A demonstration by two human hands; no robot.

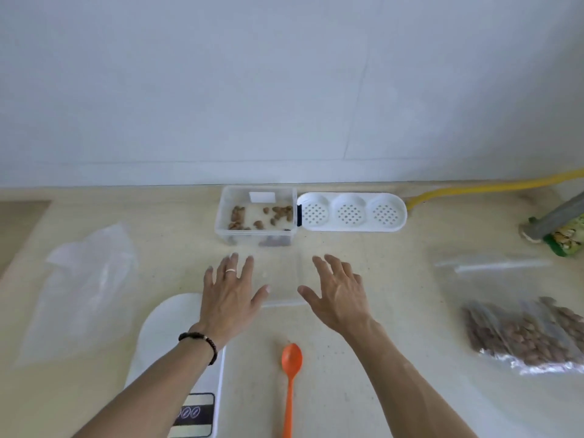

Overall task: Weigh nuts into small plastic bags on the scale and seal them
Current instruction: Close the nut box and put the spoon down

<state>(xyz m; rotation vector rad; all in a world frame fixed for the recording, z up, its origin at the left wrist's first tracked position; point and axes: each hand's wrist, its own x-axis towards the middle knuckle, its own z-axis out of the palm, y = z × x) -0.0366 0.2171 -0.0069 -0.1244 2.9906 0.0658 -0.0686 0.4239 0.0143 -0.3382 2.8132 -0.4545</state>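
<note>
Both hands spread palm-down at the centre of the frame, over a beige counter. Left hand, with a ring and a dark bead bracelet at the wrist, fingers straight and apart, clamped on nothing. Right hand likewise, fingers straight and fanned apart, nothing held. Between and under the two hands, flat on the counter, a small clear plastic bag, faint and hard to trace; contact with either hand cannot be told.

Just above the hands, against the wall, a clear plastic tub with a scatter of brown nuts on its bottom. Touching its right side, a white perforated tray with three round wells.

Lower left of centre, a white scale, partly under the left forearm, its display at the bottom edge of the frame. Lower centre, an orange spoon, bowl pointing up the frame, well apart from both hands.

Left of the frame, a loose pile of empty clear bags. Right edge, a filled bag of nuts lying on its side; above it another flat clear bag. Upper right, a yellow hose along the wall and a green packet under a grey object, too blurred to identify.
</note>
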